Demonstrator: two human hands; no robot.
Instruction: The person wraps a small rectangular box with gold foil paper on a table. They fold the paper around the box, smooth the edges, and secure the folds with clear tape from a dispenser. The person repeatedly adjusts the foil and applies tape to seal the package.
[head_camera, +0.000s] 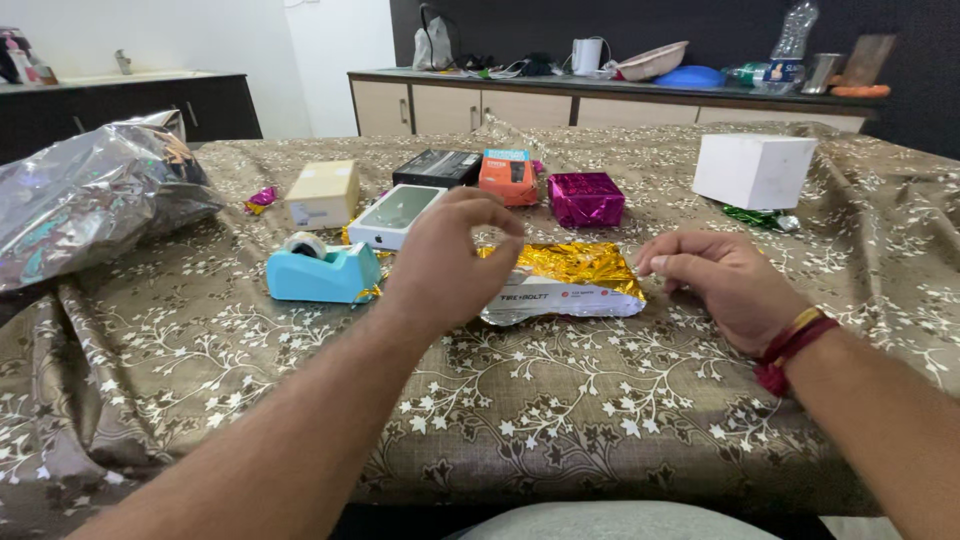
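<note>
Gold-foil package (565, 283) lies flat on the patterned tablecloth (560, 400), between both hands. Left hand (450, 260) hovers over its left end, fingers (497, 215) curled with tips pinched close; can't tell if they hold anything. Right hand (720, 275) rests on the cloth just right of it, fingertips (648, 265) bunched narrow at the foil's right edge. Blue tape dispenser (322, 270) just left of the left fingers; magenta box (586, 198) beyond them.

left hand (450, 255) above gold-wrapped box (565, 280) | right hand (725, 280) touching its edge
</note>
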